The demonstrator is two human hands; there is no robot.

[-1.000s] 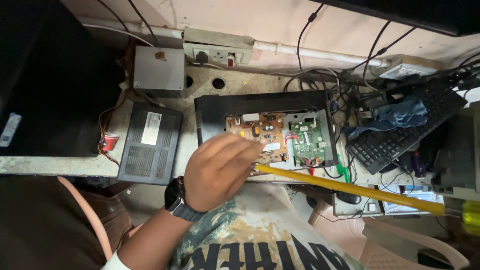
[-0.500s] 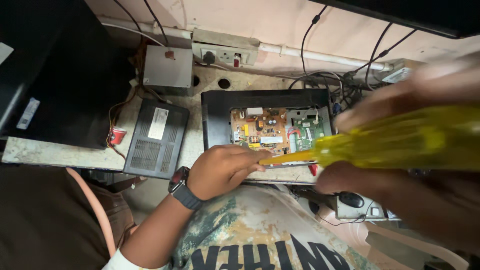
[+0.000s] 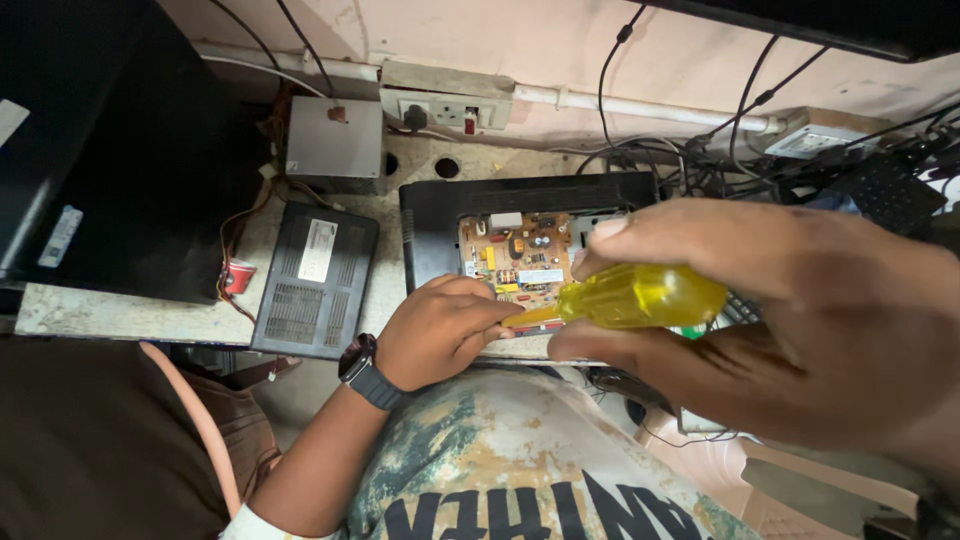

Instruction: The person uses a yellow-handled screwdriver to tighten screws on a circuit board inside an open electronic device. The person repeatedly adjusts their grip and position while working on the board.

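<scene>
Now right hand looms closer than before, fingers wrapped around translucent yellow screwdriver; left hand pinches its tip at orange circuit board in black casing.

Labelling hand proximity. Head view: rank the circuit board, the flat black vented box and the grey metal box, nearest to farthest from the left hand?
From the left hand:
1. Circuit board, touching the fingertips, just right and above.
2. Flat black vented box, on the bench to the hand's left.
3. Grey metal box, farther back by the wall, upper left.
</scene>
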